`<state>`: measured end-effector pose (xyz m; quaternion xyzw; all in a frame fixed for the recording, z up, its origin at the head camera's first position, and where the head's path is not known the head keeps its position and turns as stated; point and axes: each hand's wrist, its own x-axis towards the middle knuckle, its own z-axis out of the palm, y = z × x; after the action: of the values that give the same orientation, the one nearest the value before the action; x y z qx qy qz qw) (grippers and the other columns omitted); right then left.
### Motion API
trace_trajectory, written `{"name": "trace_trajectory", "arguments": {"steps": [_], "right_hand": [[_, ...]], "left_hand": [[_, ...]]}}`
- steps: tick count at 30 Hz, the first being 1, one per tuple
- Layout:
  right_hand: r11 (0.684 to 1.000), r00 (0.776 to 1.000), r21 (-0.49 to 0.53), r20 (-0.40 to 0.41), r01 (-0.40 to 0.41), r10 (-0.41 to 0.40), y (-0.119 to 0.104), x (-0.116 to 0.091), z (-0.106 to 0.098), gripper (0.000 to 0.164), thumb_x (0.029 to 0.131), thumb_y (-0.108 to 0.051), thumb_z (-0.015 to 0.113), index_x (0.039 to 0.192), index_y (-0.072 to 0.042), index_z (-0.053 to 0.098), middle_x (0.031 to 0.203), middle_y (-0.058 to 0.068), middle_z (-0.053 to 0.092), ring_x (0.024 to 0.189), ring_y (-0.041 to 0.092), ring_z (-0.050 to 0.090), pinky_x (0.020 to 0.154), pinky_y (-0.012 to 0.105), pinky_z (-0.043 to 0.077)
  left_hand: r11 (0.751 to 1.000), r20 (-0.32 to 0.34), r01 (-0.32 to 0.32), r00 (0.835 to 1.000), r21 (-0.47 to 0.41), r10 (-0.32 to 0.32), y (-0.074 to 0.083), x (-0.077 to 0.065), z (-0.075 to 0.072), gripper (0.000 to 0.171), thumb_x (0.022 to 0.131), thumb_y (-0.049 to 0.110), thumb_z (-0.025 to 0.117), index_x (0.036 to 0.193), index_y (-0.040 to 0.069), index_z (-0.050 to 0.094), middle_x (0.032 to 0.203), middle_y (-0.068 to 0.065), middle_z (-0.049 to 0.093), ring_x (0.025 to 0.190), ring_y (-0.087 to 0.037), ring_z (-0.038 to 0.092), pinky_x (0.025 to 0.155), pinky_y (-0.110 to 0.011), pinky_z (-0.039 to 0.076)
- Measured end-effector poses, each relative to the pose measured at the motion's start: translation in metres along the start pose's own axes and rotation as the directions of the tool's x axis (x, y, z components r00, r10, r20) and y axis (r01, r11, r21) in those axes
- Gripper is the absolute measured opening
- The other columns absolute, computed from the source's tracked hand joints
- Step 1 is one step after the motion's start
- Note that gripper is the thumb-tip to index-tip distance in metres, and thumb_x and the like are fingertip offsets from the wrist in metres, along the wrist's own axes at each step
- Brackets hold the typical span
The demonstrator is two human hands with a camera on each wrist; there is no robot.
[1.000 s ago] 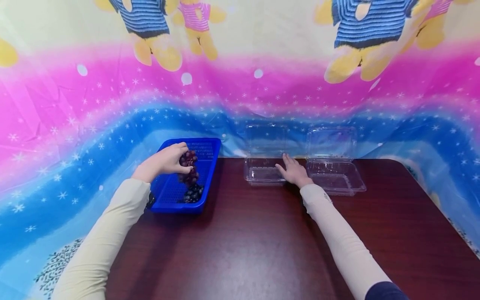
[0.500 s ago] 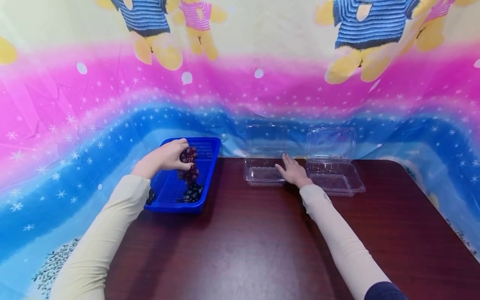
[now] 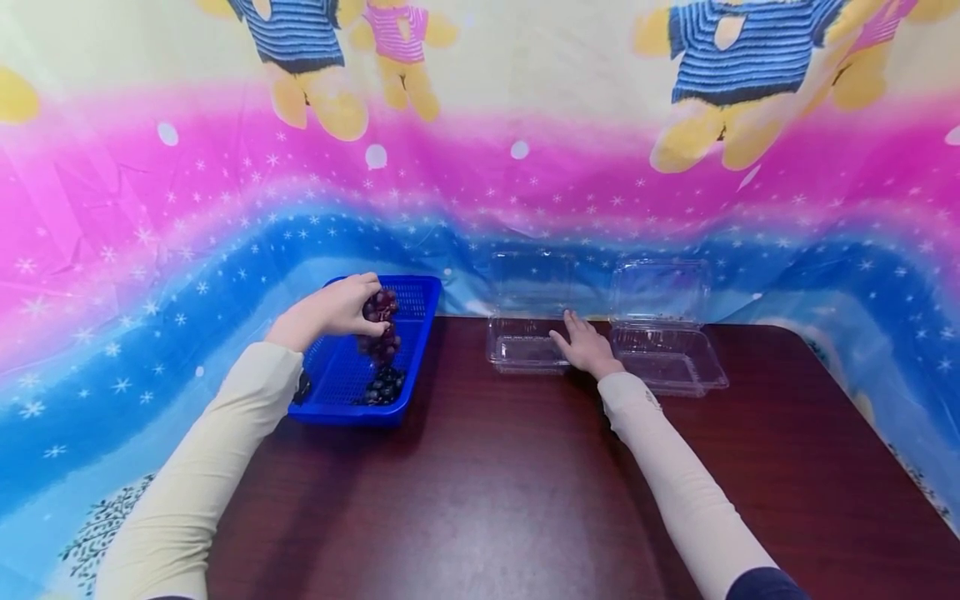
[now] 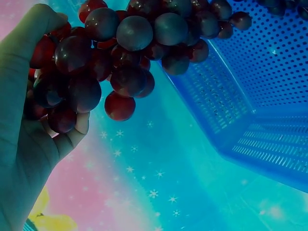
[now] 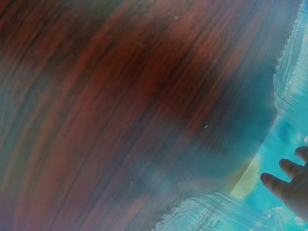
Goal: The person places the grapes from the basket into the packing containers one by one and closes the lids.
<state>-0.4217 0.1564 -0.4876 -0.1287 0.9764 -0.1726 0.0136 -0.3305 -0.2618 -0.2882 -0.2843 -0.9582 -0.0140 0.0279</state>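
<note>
Grapes [image 3: 383, 345], gripped by your left hand [image 3: 333, 310] over the eleven o'clock basket [image 3: 330, 375], deserve a slow, unsqueezed lift, your right hand [image 3: 588, 347] straight-fingered and holding nothing by the twelve o'clock box [image 3: 521, 354].

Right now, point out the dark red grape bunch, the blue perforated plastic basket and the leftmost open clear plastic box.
Dark red grape bunch [image 4: 127, 55], left wrist view: its middle grapes.
Blue perforated plastic basket [image 3: 335, 371], head view: bare floor.
Leftmost open clear plastic box [image 3: 523, 350], head view: its base.
</note>
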Motion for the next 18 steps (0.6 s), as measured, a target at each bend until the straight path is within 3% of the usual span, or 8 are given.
{"name": "trace_trajectory", "arguments": {"steps": [7,14,18], "right_hand": [[1.0,1.0,0.0,-0.006,0.005,-0.005,0.0011,0.0003,0.002,0.075,0.096,-0.057,0.021,0.149,-0.006,0.008,0.154,0.017,0.01,0.138,0.04,0.016,0.106,0.056,0.023],[1.0,1.0,0.01,-0.002,0.004,-0.004,0.0014,0.0001,0.0015,0.075,0.096,-0.057,0.022,0.149,-0.006,0.008,0.154,0.018,0.009,0.138,0.04,0.015,0.107,0.056,0.022],[1.0,1.0,0.01,0.003,0.0,0.0,0.001,-0.0001,0.0011,0.075,0.096,-0.058,0.02,0.149,-0.007,0.006,0.155,0.017,0.008,0.139,0.039,0.015,0.108,0.056,0.022]], "left_hand": [[1.0,-0.009,-0.009,1.0,-0.005,0.009,-0.0015,0.0023,-0.0038,0.06,0.077,0.036,0.07,0.115,-0.008,0.055,0.105,-0.014,0.053,0.1,-0.03,0.054,0.091,-0.045,0.045],[1.0,0.014,0.008,1.0,0.003,-0.008,-0.0025,0.0034,-0.007,0.072,0.078,0.039,0.07,0.125,-0.011,0.048,0.126,-0.024,0.049,0.117,-0.039,0.047,0.102,-0.05,0.036],[1.0,0.006,-0.006,1.0,0.004,0.006,-0.0025,0.0039,-0.0075,0.067,0.077,0.038,0.07,0.121,-0.009,0.052,0.117,-0.02,0.052,0.11,-0.036,0.051,0.098,-0.048,0.04]]}}
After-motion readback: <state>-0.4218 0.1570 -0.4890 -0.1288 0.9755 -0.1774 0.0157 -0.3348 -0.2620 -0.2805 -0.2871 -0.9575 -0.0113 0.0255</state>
